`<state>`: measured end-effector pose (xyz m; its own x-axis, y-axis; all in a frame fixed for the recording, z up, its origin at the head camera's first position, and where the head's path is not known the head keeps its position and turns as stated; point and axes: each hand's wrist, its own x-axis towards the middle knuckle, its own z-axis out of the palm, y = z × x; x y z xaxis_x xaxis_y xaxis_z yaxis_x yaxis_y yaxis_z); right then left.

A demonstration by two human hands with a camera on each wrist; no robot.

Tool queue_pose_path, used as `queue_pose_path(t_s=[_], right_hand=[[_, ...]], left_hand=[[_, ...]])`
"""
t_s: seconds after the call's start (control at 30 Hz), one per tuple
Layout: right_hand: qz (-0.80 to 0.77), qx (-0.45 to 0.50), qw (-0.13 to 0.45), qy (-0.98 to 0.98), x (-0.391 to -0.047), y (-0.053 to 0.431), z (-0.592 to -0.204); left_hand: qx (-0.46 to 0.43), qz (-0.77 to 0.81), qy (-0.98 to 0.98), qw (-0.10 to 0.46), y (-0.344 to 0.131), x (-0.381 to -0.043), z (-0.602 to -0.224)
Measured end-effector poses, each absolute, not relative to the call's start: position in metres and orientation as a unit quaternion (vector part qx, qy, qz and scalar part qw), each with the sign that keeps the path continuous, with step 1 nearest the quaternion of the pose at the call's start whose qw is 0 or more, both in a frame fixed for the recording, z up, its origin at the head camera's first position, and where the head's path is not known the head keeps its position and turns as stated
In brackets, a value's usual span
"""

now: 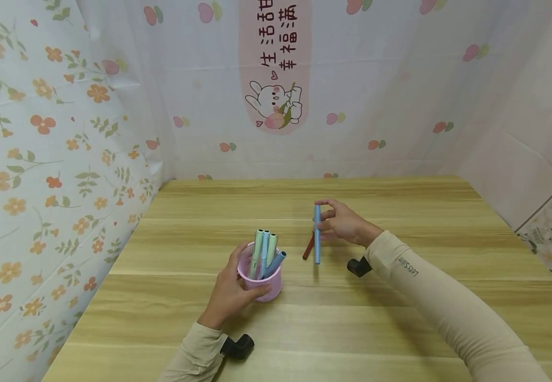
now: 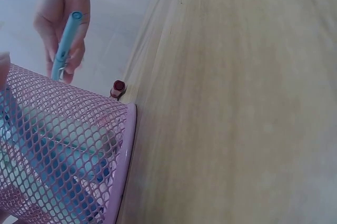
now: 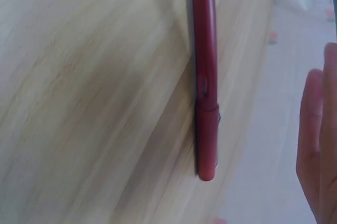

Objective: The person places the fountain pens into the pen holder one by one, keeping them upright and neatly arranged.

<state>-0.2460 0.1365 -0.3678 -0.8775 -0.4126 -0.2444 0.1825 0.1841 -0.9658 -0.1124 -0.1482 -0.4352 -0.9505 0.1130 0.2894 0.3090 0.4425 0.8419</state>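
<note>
A pink mesh pen holder (image 1: 267, 291) stands on the table, and my left hand (image 1: 232, 293) grips it round its left side. Several pens lean inside it, among them a light green pen (image 1: 256, 254) and a dark blue pen (image 1: 276, 263). In my right hand (image 1: 345, 223) a light blue pen (image 1: 317, 239) is pinched between thumb and fingers, raised above the table. Just under it a dark red pen (image 3: 206, 76) lies on the wood. In the left wrist view the light blue pen (image 2: 67, 42) shows beyond the pink mesh.
The wooden table (image 1: 161, 318) meets a patterned cloth (image 1: 376, 106) at the back and a flowered cloth (image 1: 56, 185) on the left. Black wrist mounts (image 1: 239, 347) sit under both forearms, close to the tabletop.
</note>
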Motion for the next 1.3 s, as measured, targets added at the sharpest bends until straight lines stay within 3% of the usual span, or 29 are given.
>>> queue_pose_path(t_s=[1.3], right_hand=[[-0.756,-0.068,0.099,0.643,-0.209,0.087,-0.344]], left_hand=[[-0.128,-0.509,-0.845,0.103,-0.148,-0.112,-0.435]])
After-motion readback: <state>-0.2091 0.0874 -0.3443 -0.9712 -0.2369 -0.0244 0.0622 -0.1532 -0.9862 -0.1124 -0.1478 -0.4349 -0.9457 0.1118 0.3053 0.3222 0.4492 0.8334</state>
